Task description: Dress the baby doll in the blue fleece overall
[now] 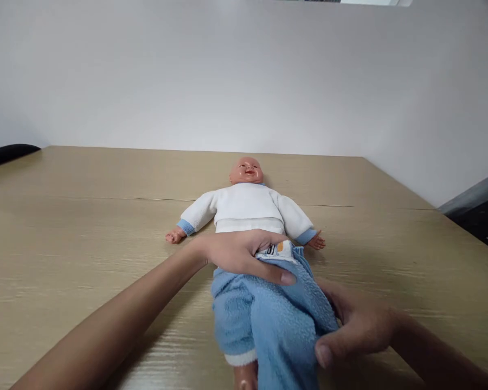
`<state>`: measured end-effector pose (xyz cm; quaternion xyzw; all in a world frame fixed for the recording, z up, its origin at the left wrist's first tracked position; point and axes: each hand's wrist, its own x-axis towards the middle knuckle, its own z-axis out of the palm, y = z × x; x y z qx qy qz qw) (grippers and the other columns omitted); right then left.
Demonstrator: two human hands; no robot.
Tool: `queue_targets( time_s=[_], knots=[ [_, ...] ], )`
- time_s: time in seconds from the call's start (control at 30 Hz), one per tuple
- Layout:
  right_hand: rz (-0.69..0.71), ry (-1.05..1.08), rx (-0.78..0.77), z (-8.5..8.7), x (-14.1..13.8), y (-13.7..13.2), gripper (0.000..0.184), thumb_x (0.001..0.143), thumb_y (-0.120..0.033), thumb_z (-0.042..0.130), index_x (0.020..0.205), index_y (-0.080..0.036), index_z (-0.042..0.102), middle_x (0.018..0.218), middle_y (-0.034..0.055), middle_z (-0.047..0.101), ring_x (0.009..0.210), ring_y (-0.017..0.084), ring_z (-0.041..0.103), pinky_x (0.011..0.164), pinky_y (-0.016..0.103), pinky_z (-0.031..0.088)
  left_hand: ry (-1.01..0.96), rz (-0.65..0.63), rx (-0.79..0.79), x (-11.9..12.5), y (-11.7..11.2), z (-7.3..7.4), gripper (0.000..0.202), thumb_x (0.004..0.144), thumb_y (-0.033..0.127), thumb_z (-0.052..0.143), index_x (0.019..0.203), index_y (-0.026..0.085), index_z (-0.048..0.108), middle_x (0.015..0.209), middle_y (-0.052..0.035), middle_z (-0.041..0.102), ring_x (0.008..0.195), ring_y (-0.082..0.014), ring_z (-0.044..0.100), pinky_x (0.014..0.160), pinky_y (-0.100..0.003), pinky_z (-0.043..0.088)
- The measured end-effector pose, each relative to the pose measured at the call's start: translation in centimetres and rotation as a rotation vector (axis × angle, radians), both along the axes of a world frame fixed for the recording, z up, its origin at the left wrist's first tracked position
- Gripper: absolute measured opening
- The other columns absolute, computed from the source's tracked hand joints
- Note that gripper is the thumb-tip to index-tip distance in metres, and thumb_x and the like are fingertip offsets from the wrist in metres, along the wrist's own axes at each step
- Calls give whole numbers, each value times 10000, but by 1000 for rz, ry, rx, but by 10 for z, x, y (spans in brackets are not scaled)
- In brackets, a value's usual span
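A baby doll (246, 170) lies on its back, head away from me, arms spread, in a white top (248, 203) with blue cuffs. Light blue terry trousers (284, 319) cover its hips and one leg. That leg's foot shows below a white hem, while the other trouser leg hangs loose over the front. My left hand (239, 253) reaches across the doll's waist and grips the waistband, thumb on the outside and fingertips partly hidden behind the cloth. With my right hand (358, 322) I hold the side of the trousers, thumb in front and fingers behind the fabric.
The doll lies on a wood-grain table (85, 244) with a seam running across it. A pale wall (228, 76) stands behind the far edge. Dark objects show beyond the table at the left edge (10, 154) and right edge (483, 216).
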<state>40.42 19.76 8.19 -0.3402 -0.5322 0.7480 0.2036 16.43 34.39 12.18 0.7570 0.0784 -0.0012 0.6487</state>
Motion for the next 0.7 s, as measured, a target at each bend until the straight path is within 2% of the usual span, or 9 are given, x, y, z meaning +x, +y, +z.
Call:
queue_targets(
  time_s=[0.07, 0.13, 0.2, 0.3, 0.37, 0.47, 0.57, 0.63, 0.7],
  knots=[
    [-28, -46, 19, 3, -1, -3, 746, 844, -475, 930, 1487, -233, 639, 1176, 59, 749, 1164, 323, 696, 1024, 437, 559, 51, -87, -112, -2, 1, -1, 382, 819, 376, 933, 1077, 201, 712, 1029, -8, 752, 947, -178, 711, 843, -245, 583],
    [-86, -80, 67, 2, 0, -5, 673, 875, -531, 888, 1452, -254, 681, 1149, 53, 754, 1119, 310, 702, 980, 426, 574, 120, -192, -201, -5, 2, -2, 450, 723, 321, 997, 1080, 197, 752, 1064, -15, 802, 953, -198, 746, 871, -257, 614],
    [-187, -97, 123, -3, 2, -4, 627, 907, -606, 833, 1434, -292, 706, 1164, 45, 754, 1118, 298, 695, 970, 411, 569, 160, -258, -224, -8, 3, -3, 470, 666, 302, 1025, 1055, 184, 789, 1071, -26, 832, 940, -211, 765, 868, -257, 630],
    [-357, -85, 181, -11, 4, -1, 610, 959, -679, 739, 1465, -342, 688, 1274, 41, 740, 1200, 291, 662, 1011, 401, 546, 95, -261, -168, -10, 4, -6, 428, 685, 313, 1015, 1039, 170, 822, 1103, -45, 844, 988, -222, 772, 894, -251, 632],
    [-385, -77, 187, -12, 4, 1, 624, 981, -701, 695, 1480, -327, 675, 1299, 55, 734, 1188, 285, 663, 979, 390, 552, 28, -213, -100, -11, 5, -10, 420, 729, 316, 992, 1086, 178, 821, 1135, -38, 839, 1046, -216, 764, 941, -245, 618],
    [-228, -68, 135, -4, 3, 0, 668, 969, -674, 734, 1487, -260, 657, 1251, 80, 743, 1153, 287, 687, 956, 387, 567, -57, -162, -57, -12, 5, -16, 379, 825, 331, 927, 1151, 189, 797, 1189, -30, 824, 1153, -212, 740, 1037, -264, 583],
    [-3, -8, 9, 6, 1, 0, 821, 823, -561, 928, 1502, -213, 626, 1230, 89, 748, 1198, 328, 695, 1037, 438, 566, -96, -131, -48, -12, 4, -18, 337, 929, 339, 831, 1228, 194, 771, 1330, -45, 778, 1280, -229, 700, 1143, -317, 530],
    [61, 2, -40, 9, 0, 0, 902, 689, -478, 1027, 1462, -205, 650, 1197, 76, 753, 1180, 335, 703, 1040, 436, 571, -52, -118, -44, -13, 2, -17, 374, 927, 339, 833, 1266, 201, 755, 1362, -50, 763, 1297, -243, 692, 1150, -334, 526],
    [53, 16, -29, 8, 0, 0, 842, 661, -478, 1036, 1380, -205, 693, 1129, 54, 748, 1097, 303, 717, 960, 388, 591, 17, -136, -81, -13, -1, -14, 454, 860, 321, 895, 1270, 196, 747, 1300, -51, 785, 1216, -243, 721, 1094, -320, 559]
  ],
)
